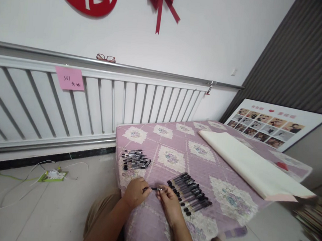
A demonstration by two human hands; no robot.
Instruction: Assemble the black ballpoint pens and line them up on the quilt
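Note:
My left hand [135, 193] and my right hand [169, 201] meet over the near edge of a pink floral tablecloth [175, 147]. Both pinch one black pen [153, 188] that lies level between them, the left hand at its left end and the right hand at its right end. Just right of my right hand lies a neat row of several black pens [190, 193], side by side. A looser heap of several pens [135, 160] sits farther back on the left part of the cloth.
A long roll of cream paper [254, 166] lies across the right side of the table. A white radiator [96, 101] lines the wall, with a pink note [70, 78] and glasses [106, 58] on it. A photo board [273, 124] leans at right. A power strip [52, 175] lies on the floor.

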